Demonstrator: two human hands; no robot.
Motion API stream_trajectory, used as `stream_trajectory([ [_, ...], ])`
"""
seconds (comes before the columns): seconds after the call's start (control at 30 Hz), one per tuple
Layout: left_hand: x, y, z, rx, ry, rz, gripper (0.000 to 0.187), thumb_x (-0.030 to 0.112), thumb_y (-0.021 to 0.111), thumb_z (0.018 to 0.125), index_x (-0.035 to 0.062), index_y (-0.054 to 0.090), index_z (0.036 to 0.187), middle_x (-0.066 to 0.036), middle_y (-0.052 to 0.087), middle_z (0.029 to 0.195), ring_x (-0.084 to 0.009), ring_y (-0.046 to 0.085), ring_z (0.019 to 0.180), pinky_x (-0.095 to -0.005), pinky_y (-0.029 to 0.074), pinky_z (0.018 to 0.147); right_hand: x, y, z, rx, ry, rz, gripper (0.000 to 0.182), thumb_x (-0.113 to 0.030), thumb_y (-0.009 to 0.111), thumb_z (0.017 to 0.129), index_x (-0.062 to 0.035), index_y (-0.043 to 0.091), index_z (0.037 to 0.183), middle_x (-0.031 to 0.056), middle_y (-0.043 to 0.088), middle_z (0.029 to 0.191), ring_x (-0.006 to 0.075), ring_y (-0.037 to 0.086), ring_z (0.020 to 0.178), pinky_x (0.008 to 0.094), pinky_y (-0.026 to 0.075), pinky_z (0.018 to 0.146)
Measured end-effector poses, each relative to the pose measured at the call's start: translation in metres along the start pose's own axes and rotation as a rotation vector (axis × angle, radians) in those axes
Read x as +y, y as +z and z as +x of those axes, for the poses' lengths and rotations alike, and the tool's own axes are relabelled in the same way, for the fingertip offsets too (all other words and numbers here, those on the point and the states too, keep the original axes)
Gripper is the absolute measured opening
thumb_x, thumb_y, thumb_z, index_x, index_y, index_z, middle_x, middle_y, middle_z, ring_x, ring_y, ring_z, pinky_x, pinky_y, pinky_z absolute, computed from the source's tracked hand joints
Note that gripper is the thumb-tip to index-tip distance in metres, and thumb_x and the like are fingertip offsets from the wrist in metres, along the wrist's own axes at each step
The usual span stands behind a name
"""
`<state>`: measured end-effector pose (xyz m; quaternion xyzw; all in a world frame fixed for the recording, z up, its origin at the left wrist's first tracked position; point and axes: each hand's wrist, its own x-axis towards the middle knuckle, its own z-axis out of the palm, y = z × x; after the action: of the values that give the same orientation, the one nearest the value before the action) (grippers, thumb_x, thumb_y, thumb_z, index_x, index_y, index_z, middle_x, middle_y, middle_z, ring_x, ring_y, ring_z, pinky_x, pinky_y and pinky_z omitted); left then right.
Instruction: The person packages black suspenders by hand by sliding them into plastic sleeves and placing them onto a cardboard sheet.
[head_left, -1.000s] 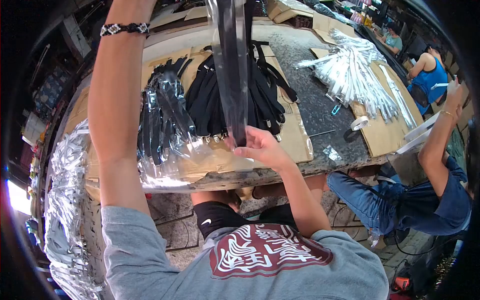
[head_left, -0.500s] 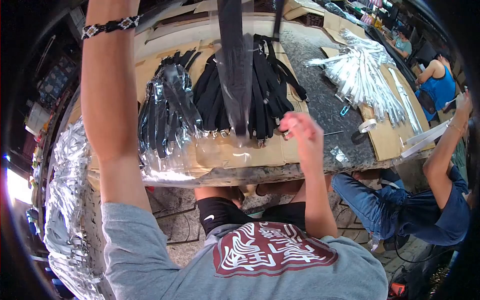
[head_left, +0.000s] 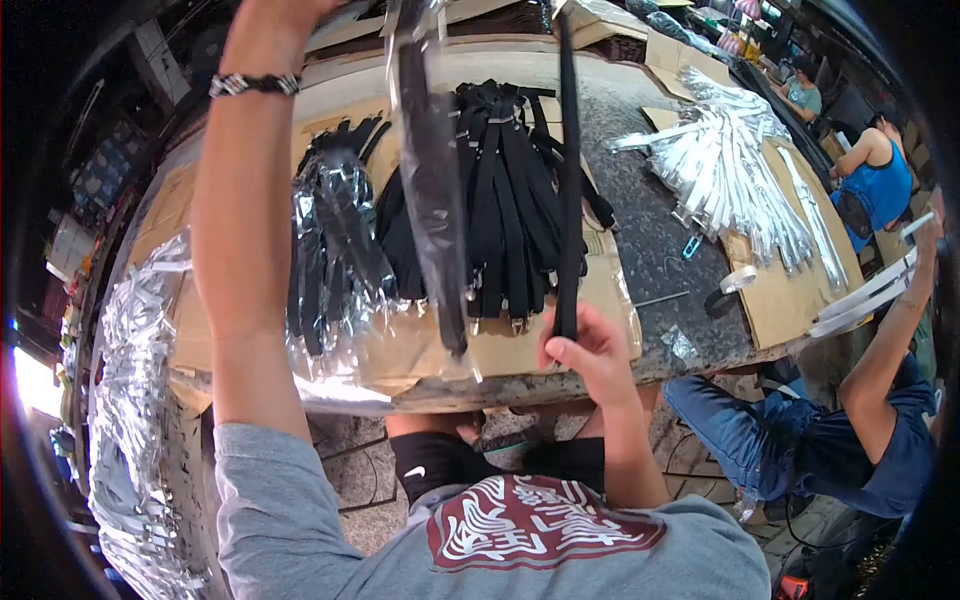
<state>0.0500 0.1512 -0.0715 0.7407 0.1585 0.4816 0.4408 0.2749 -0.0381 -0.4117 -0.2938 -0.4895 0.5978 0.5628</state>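
Note:
My left arm reaches up past the top edge. Only the base of my left hand (head_left: pixel 300 8) shows, and its fingers are out of frame. Beside it hangs a clear plastic sleeve (head_left: pixel 432 210) with black strap inside. My right hand (head_left: pixel 592 356) pinches the lower end of a black suspender strap (head_left: pixel 569 180), which runs up to the top of the view. Behind these, a pile of black suspenders (head_left: pixel 500 200) with metal clips lies on cardboard (head_left: pixel 400 355). Bagged black straps (head_left: pixel 340 240) lie to its left.
Silvery wrapped strips (head_left: pixel 735 170) fan out at the right, near a tape roll (head_left: pixel 738 279), a blue tool (head_left: pixel 692 246) and a thin rod (head_left: pixel 662 298). More silvery packs (head_left: pixel 135 400) line the left. A co-worker (head_left: pixel 850 420) sits close at the right; others sit farther back.
My right hand has moved down and left and closed on the black strap's end. The plastic sleeve has shifted left and lower, and my left arm has moved slightly right.

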Motion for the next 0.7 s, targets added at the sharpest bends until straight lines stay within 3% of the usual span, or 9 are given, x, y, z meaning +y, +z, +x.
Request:
stream_trajectory([
  [0.07,-0.057,-0.027,0.013,0.020,-0.177,0.034,0.040,0.002,0.058,0.096,-0.0009,0.049,0.135,-0.014,0.071,0.093,-0.0190,0.070,0.072,-0.0251,0.061,0.065,0.019,-0.005,0.002,0.093,0.074,0.022,0.030,-0.005,0.074,0.091,-0.0002,0.061,0.118,0.0034,0.067,0.091,0.0103,0.065,0.077,0.0236,0.051,0.068],
  [0.1,-0.110,-0.062,0.031,-0.095,-0.219,-0.027,0.047,0.004,0.058,0.096,0.0034,0.045,0.141,-0.012,0.073,0.097,-0.0192,0.074,0.083,-0.0296,0.062,0.066,0.027,-0.006,0.006,0.146,0.120,-0.014,0.030,-0.006,0.074,0.092,0.0000,0.060,0.118,0.0030,0.067,0.090,0.0096,0.064,0.076,0.0233,0.051,0.067],
  [0.13,-0.172,-0.089,0.034,-0.150,-0.126,-0.026,0.032,0.012,0.064,0.097,0.0022,0.061,0.127,-0.011,0.071,0.119,-0.0152,0.073,0.090,-0.0257,0.061,0.082,0.035,-0.007,0.011,0.198,0.168,-0.049,0.030,-0.006,0.073,0.092,0.0003,0.060,0.118,0.0026,0.066,0.090,0.0088,0.064,0.075,0.0230,0.051,0.067],
  [0.23,-0.300,-0.109,0.023,-0.159,-0.455,-0.243,0.050,0.003,0.062,0.093,0.0030,0.047,0.141,-0.013,0.066,0.130,-0.0176,0.071,0.093,-0.0265,0.060,0.091,0.059,-0.016,0.024,0.257,0.218,-0.238,0.033,-0.009,0.074,0.093,0.0012,0.058,0.120,0.0016,0.065,0.089,0.0068,0.061,0.073,0.0223,0.051,0.065],
  [0.27,-0.331,-0.106,0.011,-0.041,-0.519,-0.287,0.060,-0.004,0.056,0.092,0.0008,0.033,0.148,-0.020,0.066,0.127,-0.0219,0.073,0.092,-0.0318,0.064,0.078,0.063,-0.018,0.029,0.272,0.235,-0.233,0.037,-0.010,0.073,0.093,0.0025,0.056,0.123,0.0013,0.064,0.089,0.0063,0.060,0.072,0.0226,0.050,0.065],
  [0.3,-0.364,-0.109,0.000,0.127,-0.656,-0.262,0.069,-0.003,0.056,0.093,0.0016,0.023,0.154,-0.020,0.066,0.127,-0.0234,0.073,0.092,-0.0340,0.064,0.078,0.065,-0.021,0.033,0.279,0.253,-0.274,0.038,-0.010,0.073,0.093,0.0028,0.056,0.124,0.0012,0.064,0.089,0.0063,0.060,0.073,0.0223,0.050,0.065],
  [0.47,-0.423,-0.118,-0.004,0.197,-0.703,-0.352,0.069,0.003,0.060,0.095,0.0040,0.025,0.154,-0.017,0.069,0.123,-0.0184,0.071,0.098,-0.0327,0.060,0.081,0.070,-0.036,0.037,0.275,0.354,-0.440,0.047,-0.009,0.072,0.093,0.0050,0.051,0.133,0.0014,0.064,0.094,0.0056,0.061,0.075,0.0201,0.049,0.059],
  [0.57,-0.448,-0.138,0.010,0.109,-0.713,-0.184,0.040,0.012,0.064,0.097,0.0062,0.053,0.135,-0.013,0.072,0.118,-0.0135,0.069,0.098,-0.0246,0.053,0.078,0.076,-0.038,0.034,0.305,0.316,-0.373,0.047,-0.011,0.071,0.095,0.0042,0.051,0.135,0.0017,0.064,0.092,0.0053,0.061,0.074,0.0196,0.049,0.057],
  [0.7,-0.446,-0.136,0.022,0.180,-0.688,-0.364,0.037,0.013,0.065,0.095,0.0036,0.058,0.130,-0.011,0.071,0.123,-0.0160,0.069,0.100,-0.0280,0.052,0.084,0.073,-0.035,0.033,0.342,0.344,-0.283,0.042,-0.017,0.070,0.097,0.0043,0.054,0.131,0.0030,0.064,0.090,0.0064,0.061,0.073,0.0215,0.048,0.060],
])
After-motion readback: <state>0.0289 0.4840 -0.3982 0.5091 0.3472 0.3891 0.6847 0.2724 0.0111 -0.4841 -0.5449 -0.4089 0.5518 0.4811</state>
